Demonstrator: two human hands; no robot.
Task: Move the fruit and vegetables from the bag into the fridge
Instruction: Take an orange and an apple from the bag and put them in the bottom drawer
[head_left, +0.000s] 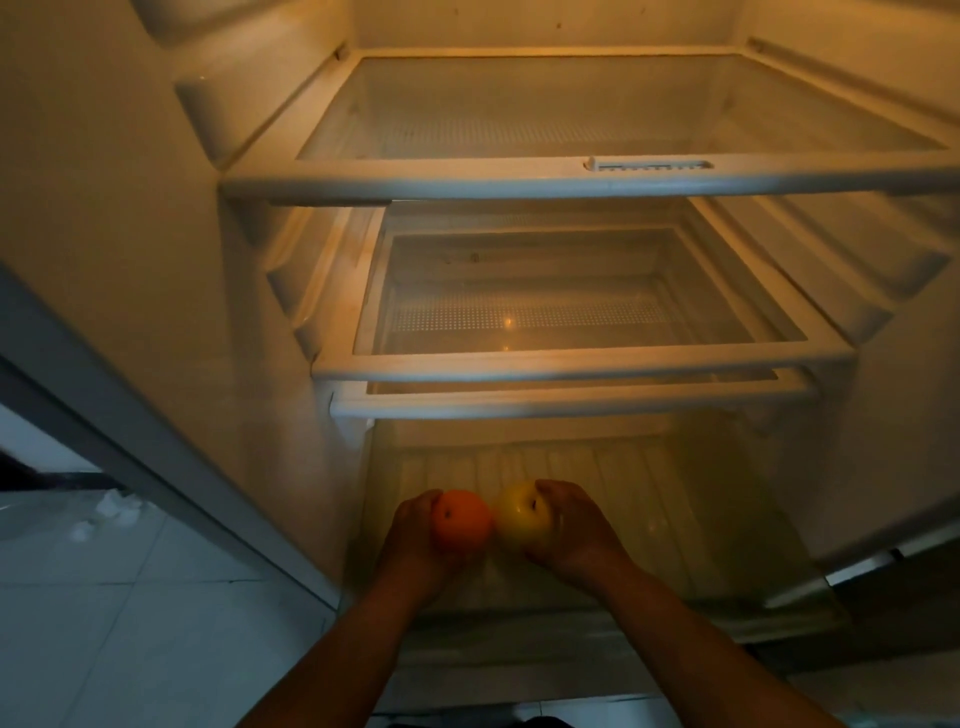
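The fridge stands open in front of me, lit yellow inside. My left hand (413, 540) grips an orange fruit (462, 521) low in the bottom compartment (649, 499). Right beside it, my right hand (576, 525) holds a yellow apple-like fruit (521, 517). The two fruits touch each other just above the ribbed floor of that compartment. The bag is not in view.
Above my hands are a large glass shelf (519, 179), a smaller one (571, 358) and a thin frame (519, 402) under it, none holding anything. The fridge's left wall (130, 260) rises beside me. A pale tiled floor (130, 597) lies to the lower left.
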